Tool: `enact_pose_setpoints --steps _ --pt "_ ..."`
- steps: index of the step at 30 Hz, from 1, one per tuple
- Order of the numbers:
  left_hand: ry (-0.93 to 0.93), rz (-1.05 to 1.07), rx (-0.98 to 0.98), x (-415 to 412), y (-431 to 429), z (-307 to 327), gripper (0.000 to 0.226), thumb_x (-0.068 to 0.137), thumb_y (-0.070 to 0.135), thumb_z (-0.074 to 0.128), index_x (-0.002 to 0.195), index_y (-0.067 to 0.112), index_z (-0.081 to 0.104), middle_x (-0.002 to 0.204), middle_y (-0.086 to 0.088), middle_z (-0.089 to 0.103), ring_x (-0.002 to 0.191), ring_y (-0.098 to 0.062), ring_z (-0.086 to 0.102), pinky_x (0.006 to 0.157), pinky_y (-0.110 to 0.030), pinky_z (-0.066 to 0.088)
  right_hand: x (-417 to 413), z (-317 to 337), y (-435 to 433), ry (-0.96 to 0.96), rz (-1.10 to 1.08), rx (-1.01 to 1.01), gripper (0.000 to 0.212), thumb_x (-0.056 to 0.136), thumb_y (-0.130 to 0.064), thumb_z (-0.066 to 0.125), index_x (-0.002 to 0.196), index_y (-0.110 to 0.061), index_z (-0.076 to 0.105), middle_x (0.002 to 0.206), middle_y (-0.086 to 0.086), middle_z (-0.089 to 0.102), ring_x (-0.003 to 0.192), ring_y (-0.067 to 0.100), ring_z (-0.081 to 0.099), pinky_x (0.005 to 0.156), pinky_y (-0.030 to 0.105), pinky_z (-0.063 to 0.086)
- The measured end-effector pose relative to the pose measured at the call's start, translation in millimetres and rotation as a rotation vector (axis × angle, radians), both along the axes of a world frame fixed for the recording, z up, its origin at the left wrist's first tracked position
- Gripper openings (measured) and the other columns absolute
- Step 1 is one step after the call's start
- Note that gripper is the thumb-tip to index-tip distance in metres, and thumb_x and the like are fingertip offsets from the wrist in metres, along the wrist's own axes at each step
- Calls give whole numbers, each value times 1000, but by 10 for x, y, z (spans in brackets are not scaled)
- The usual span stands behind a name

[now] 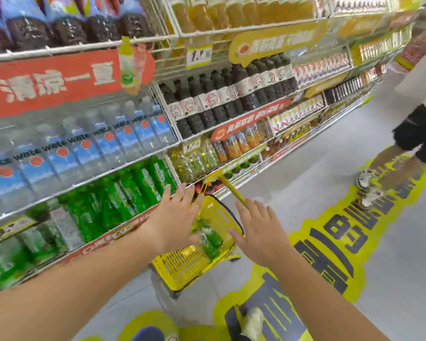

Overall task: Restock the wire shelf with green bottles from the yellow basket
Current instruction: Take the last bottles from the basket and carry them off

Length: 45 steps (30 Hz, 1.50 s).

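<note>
A yellow basket (182, 264) stands on the floor beside the shelving, its long handle (233, 190) raised. Green bottles (210, 239) lie inside it, partly hidden by my left hand. My left hand (175, 217) hovers over the basket with fingers spread and holds nothing. My right hand (258, 232) is over the basket's right rim, fingers straight and spread, also empty. Rows of green bottles (123, 195) fill the wire shelf (84, 185) to the left of my hands.
Water bottles (84, 148) sit one shelf higher, dark drink bottles (221, 99) further right. Another person's legs (391, 158) stand in the aisle at the right. My shoe (252, 323) is on the yellow floor graphic (330, 244).
</note>
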<state>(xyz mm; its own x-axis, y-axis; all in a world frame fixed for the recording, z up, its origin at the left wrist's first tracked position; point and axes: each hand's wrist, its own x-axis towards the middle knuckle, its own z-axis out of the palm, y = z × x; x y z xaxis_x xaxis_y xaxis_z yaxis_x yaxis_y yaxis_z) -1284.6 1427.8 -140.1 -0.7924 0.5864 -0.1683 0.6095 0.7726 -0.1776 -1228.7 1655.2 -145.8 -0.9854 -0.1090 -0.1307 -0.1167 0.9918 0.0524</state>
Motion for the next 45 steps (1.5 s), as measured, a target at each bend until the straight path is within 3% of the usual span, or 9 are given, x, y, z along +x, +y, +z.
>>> enact_pose_setpoints --steps 3,10,14,17,21,25,28,34,45 --pt "-29 82 0 -281 215 -74 100 91 75 35 161 12 0 168 -18 6 154 -40 7 121 -63 11 -497 -151 238 -28 81 24 79 88 -62 23 143 -11 49 141 19 51 126 41 50 103 57 42" --pt "-100 331 11 -813 709 -508 105 82 78 23 162 13 2 167 -19 12 153 -39 14 120 -62 16 -1612 -580 763 -126 289 8 77 90 -60 23 141 -8 51 138 20 54 126 40 51 97 52 48" --pt "-156 481 19 -964 926 -806 108 78 76 39 161 11 14 164 -21 22 150 -41 25 118 -61 24 -2084 -897 968 -181 422 -5 75 93 -58 20 143 -9 46 141 18 51 132 38 46 98 49 48" --pt "-196 575 28 -1004 1012 -1103 106 79 76 29 161 13 6 166 -21 15 152 -40 19 118 -61 23 -2322 -1239 989 -238 520 -8 74 92 -57 20 146 -11 41 146 17 46 136 37 42 102 49 46" --pt "-292 668 -1 -1074 1023 -1589 104 86 75 35 160 15 -7 168 -19 -2 154 -40 5 122 -60 12 -2529 -1781 879 -349 556 -16 75 88 -55 25 140 -8 51 138 20 54 127 39 52 92 50 53" --pt "-355 770 29 -1127 981 -2253 99 83 72 20 161 14 -1 167 -19 6 154 -40 10 120 -63 16 -2654 -2436 734 -430 574 -32 85 86 -60 -1 157 -16 13 162 13 21 148 32 22 113 45 32" --pt "-397 804 36 -1151 956 -2794 93 86 66 15 160 15 -8 168 -18 0 155 -39 5 121 -61 12 -2711 -2980 666 -464 542 -29 73 97 -58 13 158 -18 1 163 11 15 149 30 17 117 42 27" --pt "-502 807 34 -1172 939 -3918 101 93 67 38 156 15 -20 168 -17 -8 155 -37 0 122 -59 7 -2738 -4028 547 -570 521 -15 76 102 -50 30 156 -15 -9 161 12 15 148 30 15 118 39 25" --pt "-563 855 153 -1156 1129 -5409 108 89 71 44 157 11 -14 167 -19 4 153 -37 10 120 -59 17 -2642 -5281 440 -696 341 -144 68 101 -43 39 156 -17 7 152 9 26 139 27 28 110 39 35"
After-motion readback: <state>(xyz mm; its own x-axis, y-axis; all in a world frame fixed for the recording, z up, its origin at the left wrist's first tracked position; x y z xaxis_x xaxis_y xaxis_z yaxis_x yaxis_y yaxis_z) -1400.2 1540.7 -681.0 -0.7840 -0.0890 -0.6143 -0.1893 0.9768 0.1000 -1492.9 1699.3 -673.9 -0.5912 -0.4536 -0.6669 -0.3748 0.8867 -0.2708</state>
